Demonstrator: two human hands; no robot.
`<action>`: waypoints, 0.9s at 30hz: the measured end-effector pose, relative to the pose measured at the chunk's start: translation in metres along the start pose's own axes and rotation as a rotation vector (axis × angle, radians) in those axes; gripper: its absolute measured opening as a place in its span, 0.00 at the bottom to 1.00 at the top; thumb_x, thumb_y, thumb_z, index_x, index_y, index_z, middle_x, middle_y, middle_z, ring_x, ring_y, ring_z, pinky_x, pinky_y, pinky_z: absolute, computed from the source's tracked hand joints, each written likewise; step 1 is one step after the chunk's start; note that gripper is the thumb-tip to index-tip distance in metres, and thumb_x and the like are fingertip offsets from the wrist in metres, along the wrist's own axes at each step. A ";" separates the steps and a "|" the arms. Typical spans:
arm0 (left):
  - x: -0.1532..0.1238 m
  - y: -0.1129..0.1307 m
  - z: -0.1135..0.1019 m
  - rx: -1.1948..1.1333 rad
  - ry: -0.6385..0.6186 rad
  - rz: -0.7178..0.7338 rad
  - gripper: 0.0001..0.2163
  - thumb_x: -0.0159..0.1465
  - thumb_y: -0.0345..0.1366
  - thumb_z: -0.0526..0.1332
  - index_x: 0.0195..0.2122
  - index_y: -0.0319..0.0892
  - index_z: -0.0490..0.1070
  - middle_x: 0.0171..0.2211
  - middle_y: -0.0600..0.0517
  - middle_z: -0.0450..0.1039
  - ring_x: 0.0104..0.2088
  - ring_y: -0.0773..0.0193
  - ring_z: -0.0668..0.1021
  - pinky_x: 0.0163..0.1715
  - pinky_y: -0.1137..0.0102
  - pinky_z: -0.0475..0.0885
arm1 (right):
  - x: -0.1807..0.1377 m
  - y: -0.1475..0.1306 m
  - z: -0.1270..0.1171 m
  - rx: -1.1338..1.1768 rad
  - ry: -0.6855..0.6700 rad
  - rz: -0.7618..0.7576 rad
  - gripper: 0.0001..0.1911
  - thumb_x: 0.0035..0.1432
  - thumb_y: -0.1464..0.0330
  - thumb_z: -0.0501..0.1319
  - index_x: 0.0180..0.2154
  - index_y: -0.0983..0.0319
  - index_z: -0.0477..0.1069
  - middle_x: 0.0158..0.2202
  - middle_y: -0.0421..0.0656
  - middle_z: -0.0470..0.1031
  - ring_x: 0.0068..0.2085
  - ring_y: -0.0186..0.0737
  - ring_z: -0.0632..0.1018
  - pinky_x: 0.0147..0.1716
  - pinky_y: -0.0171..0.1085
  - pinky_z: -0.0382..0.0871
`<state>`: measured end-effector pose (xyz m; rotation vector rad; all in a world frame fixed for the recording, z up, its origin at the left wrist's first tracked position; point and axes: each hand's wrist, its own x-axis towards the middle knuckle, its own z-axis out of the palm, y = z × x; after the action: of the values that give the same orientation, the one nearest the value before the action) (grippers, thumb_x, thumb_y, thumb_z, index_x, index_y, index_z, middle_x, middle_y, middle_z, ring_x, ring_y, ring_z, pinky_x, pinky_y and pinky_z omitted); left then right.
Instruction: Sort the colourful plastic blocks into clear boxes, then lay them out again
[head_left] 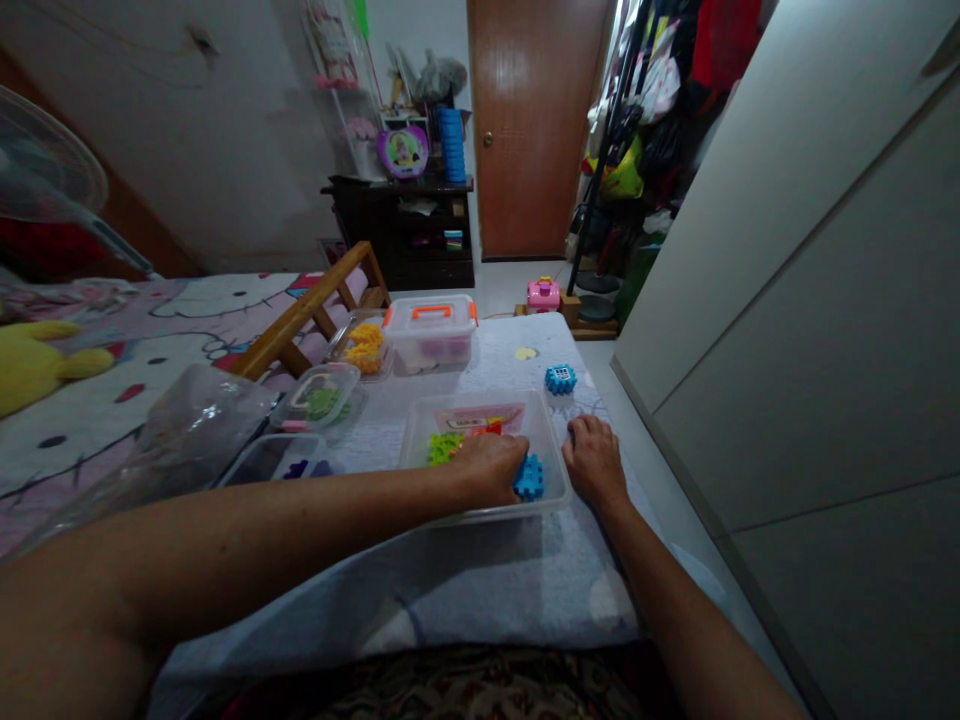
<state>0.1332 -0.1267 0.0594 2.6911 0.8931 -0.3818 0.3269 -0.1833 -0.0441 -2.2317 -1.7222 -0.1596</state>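
Note:
My left hand (491,468) reaches down into a clear plastic box (480,514) on the table. Its fingers are bent round the left edge of a blue notched block piece (530,478); the fingertips are hidden. Green notched pieces (445,448) and a red piece (491,427) lie in the box near this hand, beside a printed pink card (480,415). Just outside the box's right wall, my right hand (595,455) rests on the tablecloth with loosely bent fingers and nothing visible in it. Beyond it sits an assembled blue block (561,379).
Behind the box stands a lidded container (431,335) with orange clips. Along the left are a tub of yellow pieces (365,348), a tub of green pieces (324,403), an open tray (262,462) with purple pieces and a crumpled plastic bag (199,425). A wooden bed rail (307,310) borders the table.

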 end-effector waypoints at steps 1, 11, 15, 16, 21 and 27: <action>0.001 0.000 0.000 0.005 -0.005 0.017 0.21 0.53 0.50 0.64 0.43 0.43 0.70 0.45 0.42 0.79 0.45 0.45 0.80 0.42 0.58 0.76 | 0.000 0.000 0.000 -0.001 -0.002 0.003 0.09 0.62 0.71 0.56 0.44 0.62 0.69 0.49 0.50 0.71 0.49 0.48 0.68 0.49 0.42 0.60; 0.005 0.002 -0.009 0.046 -0.117 0.085 0.29 0.54 0.49 0.64 0.55 0.45 0.67 0.48 0.40 0.78 0.47 0.44 0.80 0.42 0.58 0.75 | 0.000 -0.001 -0.002 0.008 -0.019 0.011 0.10 0.62 0.71 0.55 0.45 0.62 0.69 0.50 0.50 0.71 0.51 0.49 0.68 0.50 0.43 0.59; 0.008 -0.001 -0.027 -0.009 -0.290 0.054 0.38 0.52 0.46 0.66 0.64 0.46 0.60 0.52 0.41 0.76 0.48 0.46 0.80 0.43 0.61 0.75 | 0.000 -0.001 -0.002 0.009 -0.016 0.013 0.10 0.62 0.71 0.56 0.45 0.62 0.69 0.50 0.50 0.71 0.51 0.49 0.68 0.50 0.42 0.59; 0.008 -0.002 -0.032 -0.024 -0.338 0.060 0.38 0.52 0.45 0.65 0.65 0.45 0.60 0.52 0.41 0.76 0.48 0.47 0.80 0.44 0.61 0.75 | 0.000 -0.001 -0.002 0.007 -0.019 0.013 0.10 0.62 0.71 0.56 0.45 0.62 0.69 0.49 0.50 0.71 0.50 0.49 0.68 0.50 0.42 0.59; 0.011 -0.004 -0.051 -0.008 -0.453 0.135 0.29 0.55 0.39 0.60 0.60 0.41 0.68 0.52 0.40 0.76 0.47 0.50 0.79 0.46 0.62 0.73 | 0.000 -0.001 -0.002 -0.003 -0.026 0.013 0.09 0.62 0.70 0.56 0.44 0.62 0.69 0.49 0.50 0.71 0.50 0.48 0.68 0.49 0.42 0.59; 0.011 -0.004 -0.057 0.045 -0.506 0.185 0.27 0.58 0.39 0.60 0.59 0.40 0.69 0.52 0.40 0.77 0.47 0.51 0.79 0.45 0.65 0.72 | 0.001 -0.001 -0.002 -0.003 -0.031 0.005 0.08 0.62 0.71 0.55 0.44 0.61 0.69 0.47 0.50 0.71 0.49 0.48 0.68 0.49 0.42 0.59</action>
<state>0.1479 -0.0979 0.1080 2.5001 0.4886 -0.9880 0.3267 -0.1834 -0.0416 -2.2514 -1.7332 -0.1272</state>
